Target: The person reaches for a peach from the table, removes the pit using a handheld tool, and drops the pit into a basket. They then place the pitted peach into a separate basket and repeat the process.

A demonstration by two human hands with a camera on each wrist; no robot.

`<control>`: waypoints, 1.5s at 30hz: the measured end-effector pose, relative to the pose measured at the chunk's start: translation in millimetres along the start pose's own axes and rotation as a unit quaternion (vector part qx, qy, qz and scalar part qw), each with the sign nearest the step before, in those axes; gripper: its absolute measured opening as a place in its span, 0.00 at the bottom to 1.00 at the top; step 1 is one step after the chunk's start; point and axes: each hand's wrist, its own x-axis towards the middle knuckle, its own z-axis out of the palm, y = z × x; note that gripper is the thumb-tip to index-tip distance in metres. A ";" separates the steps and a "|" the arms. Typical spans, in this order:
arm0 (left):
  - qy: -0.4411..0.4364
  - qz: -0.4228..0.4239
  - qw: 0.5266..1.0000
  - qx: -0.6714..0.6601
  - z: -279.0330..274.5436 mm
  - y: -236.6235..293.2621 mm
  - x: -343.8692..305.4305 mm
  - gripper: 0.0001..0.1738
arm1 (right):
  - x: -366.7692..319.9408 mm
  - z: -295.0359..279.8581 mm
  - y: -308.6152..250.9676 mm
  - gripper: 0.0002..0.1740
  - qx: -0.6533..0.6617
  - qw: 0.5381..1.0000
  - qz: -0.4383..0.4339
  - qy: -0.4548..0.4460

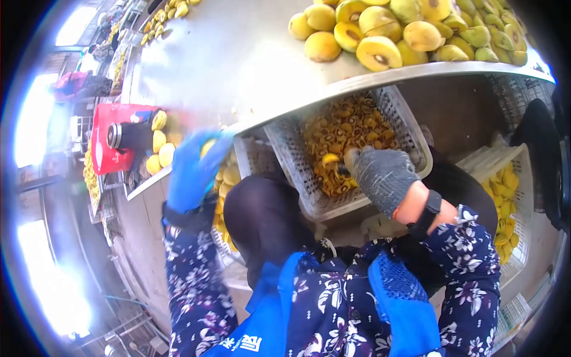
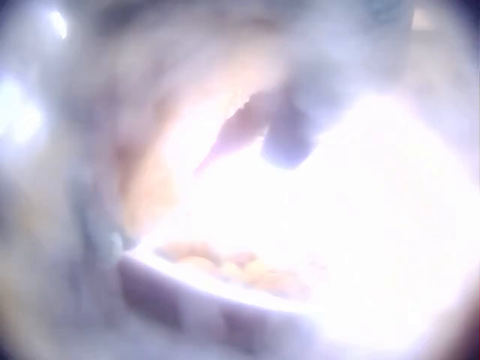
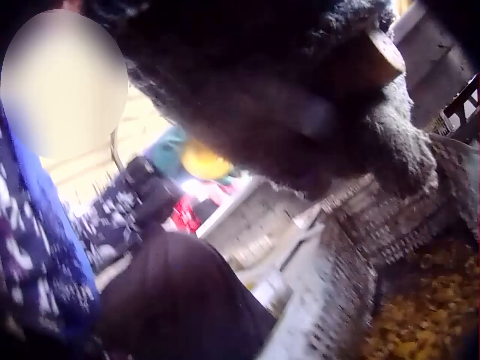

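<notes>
**Seated and Gripping on Both Sides**

Holding a yellow fruit (image 1: 207, 147) in the blue-gloved left hand (image 1: 195, 174), with fingers and thumb around it, near the edge of a metal table (image 1: 220, 74). Too blurred to tell the exact placing of each fingertip, and too washed out by glare to show the grip in the left wrist view.

Gripping a wooden handle (image 3: 381, 58) in the grey-gloved right hand (image 1: 383, 177), with fingers curled in over a white crate (image 1: 289, 162) of small orange-brown fruit pieces (image 1: 351, 119). Jutting from the glove in the right wrist view, with a blunt end.

Heaped on the table at upper right: whole and cut fruit (image 1: 380, 53), with dark centres in the cut faces. At far right, in a second crate (image 1: 523, 178), more yellow pieces (image 1: 504, 196). Seen to the left, a red bag (image 1: 107, 152) beside a dark flask (image 1: 135, 136), with loose fruit (image 1: 166, 154) close by.
</notes>
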 end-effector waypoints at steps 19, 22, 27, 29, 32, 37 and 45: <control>-0.138 0.004 0.990 0.034 89.5 41.2 232.3 0.28 | 18.1 -23.5 48.9 0.07 0.094 0.980 0.026 0.171; -0.124 0.031 0.990 0.058 92.6 38.4 234.3 0.27 | 11.2 -28.2 45.9 0.08 0.114 0.974 -0.005 0.194; -0.159 -0.021 0.986 0.046 81.9 44.5 229.0 0.30 | 8.0 -24.9 39.1 0.08 0.135 0.974 0.002 0.181; -0.110 -0.057 0.992 -0.039 71.1 39.8 217.5 0.29 | 8.3 -23.8 44.0 0.07 0.167 0.962 -0.021 0.215; -0.060 -0.137 0.928 -0.342 69.5 0.4 203.3 0.26 | 6.3 -36.9 36.5 0.13 0.236 0.934 -0.056 0.263; 0.065 -0.154 0.574 -0.802 61.5 57.2 131.0 0.37 | 9.0 -53.9 7.2 0.22 0.359 0.901 -0.022 0.244; 0.172 -0.132 0.553 -0.804 85.1 99.4 113.0 0.24 | 23.4 -49.4 -6.4 0.23 0.372 0.897 -0.002 0.239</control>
